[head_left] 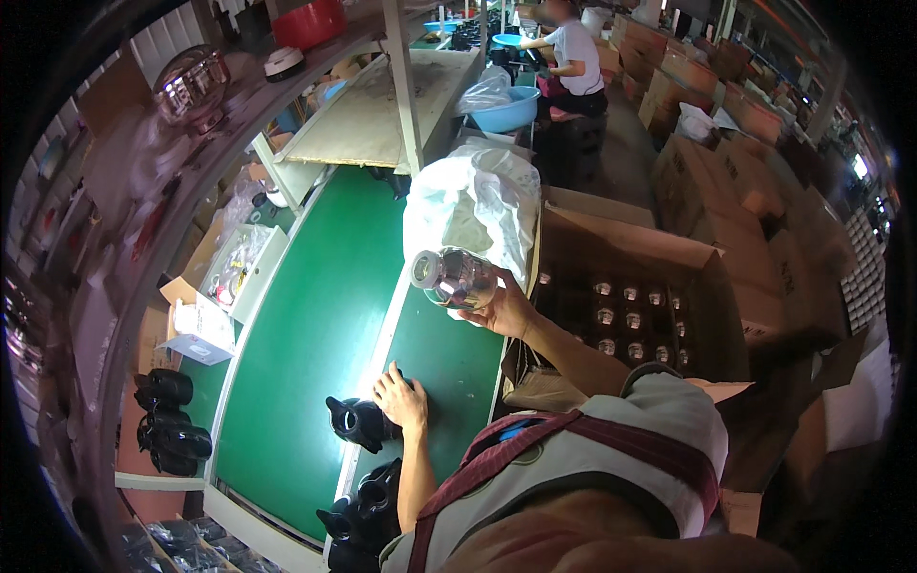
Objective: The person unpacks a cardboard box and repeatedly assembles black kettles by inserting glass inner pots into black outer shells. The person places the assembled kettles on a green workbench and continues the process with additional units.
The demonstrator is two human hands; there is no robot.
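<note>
Raised over the near right of the green work surface, a silvered glass flask liner (463, 279) lies tilted on its side, its round mouth facing left. My right hand (504, 306) is closed around its right end. Lower down, my left hand (401, 396) grips the side of a black plastic jug body (358, 423) that lies on the surface with its round opening showing. Some of the left fingers are hidden behind the jug. More black jug bodies (368, 506) are bunched at the near edge, beside my left forearm.
An open carton (635, 229) with several silvered liners stands at right. A white plastic bag (473, 196) lies beyond my right hand. Black jug bodies (172, 425) sit left of the green belt (306, 277). A metal post (402, 86) rises ahead; a co-worker (573, 62) sits farther back.
</note>
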